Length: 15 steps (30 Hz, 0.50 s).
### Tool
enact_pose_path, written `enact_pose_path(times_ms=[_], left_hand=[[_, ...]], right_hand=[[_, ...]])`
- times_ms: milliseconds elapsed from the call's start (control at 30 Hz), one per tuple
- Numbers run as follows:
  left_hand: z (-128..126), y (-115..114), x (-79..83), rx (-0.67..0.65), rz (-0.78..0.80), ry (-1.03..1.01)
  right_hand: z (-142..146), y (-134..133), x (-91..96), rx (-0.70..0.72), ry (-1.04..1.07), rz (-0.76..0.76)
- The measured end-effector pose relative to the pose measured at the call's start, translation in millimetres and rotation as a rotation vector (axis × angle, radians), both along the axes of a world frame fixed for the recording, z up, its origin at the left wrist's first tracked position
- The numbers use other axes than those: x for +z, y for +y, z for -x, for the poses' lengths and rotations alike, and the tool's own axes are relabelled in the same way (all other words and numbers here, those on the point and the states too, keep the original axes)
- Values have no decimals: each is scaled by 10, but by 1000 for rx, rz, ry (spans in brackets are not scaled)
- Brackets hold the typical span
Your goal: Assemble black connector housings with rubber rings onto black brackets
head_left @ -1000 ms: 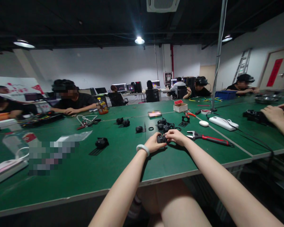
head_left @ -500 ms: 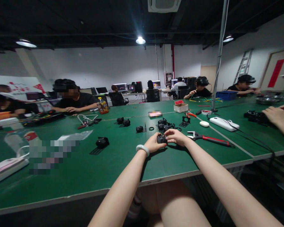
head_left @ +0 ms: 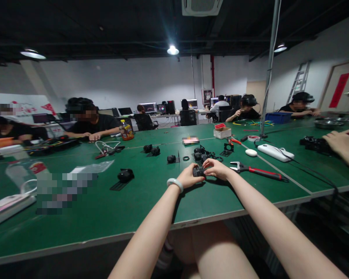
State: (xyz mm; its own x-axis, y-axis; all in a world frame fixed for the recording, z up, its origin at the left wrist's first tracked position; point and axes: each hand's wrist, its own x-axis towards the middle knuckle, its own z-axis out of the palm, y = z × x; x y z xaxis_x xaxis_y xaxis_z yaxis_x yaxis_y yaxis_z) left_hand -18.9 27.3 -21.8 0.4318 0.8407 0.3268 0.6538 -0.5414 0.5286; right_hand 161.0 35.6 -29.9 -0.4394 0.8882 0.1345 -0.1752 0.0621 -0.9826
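Observation:
My left hand [head_left: 189, 176], with a pale bangle at the wrist, wraps its thumb and fingers round a small black ribbed fitting [head_left: 196, 172] just above the green table. The fingertips of my right hand [head_left: 215, 169] pinch the right end of that fitting. Just beyond my hands lies a cluster of similar black fittings [head_left: 199, 153]. A thin black ring [head_left: 186, 158] lies to their left, near another fitting with a flat bracket [head_left: 171, 159]. To the right of my right hand is an adjustable wrench [head_left: 258, 170] with a red and black handle.
A black part on a slotted plate [head_left: 125, 175] and a pair of black fittings [head_left: 151, 149] lie to the left. On the right are a white power strip [head_left: 275, 152], a white oval object [head_left: 251, 152] and a metal pole [head_left: 267, 77]. A co-worker's hand [head_left: 339, 141] holds a black device.
My hands keep hold of the fitting in nearly the same place; the fingers of my right hand have shifted very slightly. Across the table, a person on the left has moved a hand.

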Motion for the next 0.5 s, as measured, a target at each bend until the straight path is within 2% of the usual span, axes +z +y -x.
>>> enact_pose_path(times_ms=[500], left_hand=[[-6, -17, 25, -14, 4, 2]], right_hand=[[4, -20, 19, -5, 2, -8]])
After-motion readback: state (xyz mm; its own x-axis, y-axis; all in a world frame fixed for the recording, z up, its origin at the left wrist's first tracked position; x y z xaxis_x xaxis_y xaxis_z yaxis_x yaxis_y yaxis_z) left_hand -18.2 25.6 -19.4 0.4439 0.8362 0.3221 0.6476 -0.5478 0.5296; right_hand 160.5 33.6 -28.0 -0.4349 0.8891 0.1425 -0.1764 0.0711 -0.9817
